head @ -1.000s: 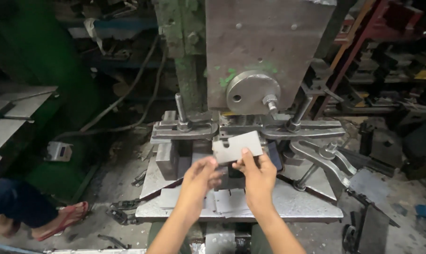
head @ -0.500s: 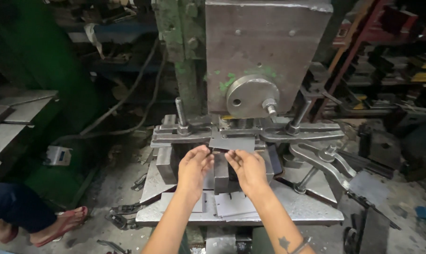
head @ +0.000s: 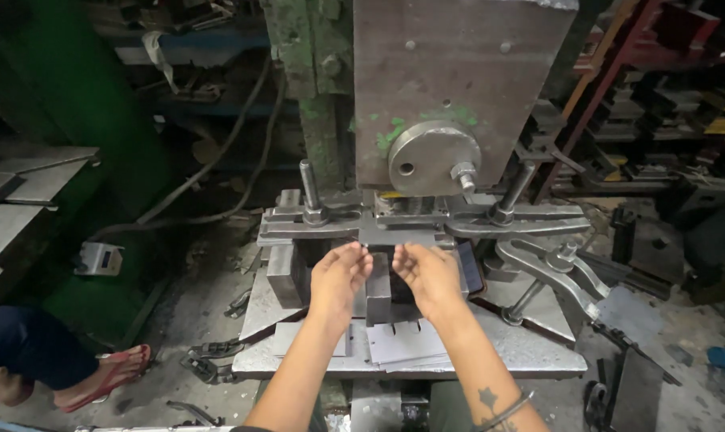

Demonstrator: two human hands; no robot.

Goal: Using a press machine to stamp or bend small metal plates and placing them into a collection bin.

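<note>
Dark grey steel die block (head: 378,288), upright and rectangular, stands on the flat grey steel press bed (head: 538,356) directly under the clamp bars, between both hands; its front face is plain and dull, top edge partly lost in shadow. Left hand (head: 338,276) sits just beside the block's left side, fingers half curled and loose, holding nothing. Right hand (head: 428,274) just right of it, fingers spread and bent, also empty; whether any fingertip touches the block cannot be told. Thin grey sheet-metal blanks with notched edges (head: 406,344) lie stacked on the bed in front of the block, under the wrists. Above hangs the heavy grey steel ram with a round boss and flaking green paint (head: 434,156). Judged risk: both hands are inside the tool space beneath that ram, so a stroke would crush fingers; sharp blank edges near the forearms could cut. Further out, a threaded steel post (head: 308,186) at left, curved steel levers (head: 550,268) at right, another person's foot in a red sandal (head: 106,376) on the dirty floor
</note>
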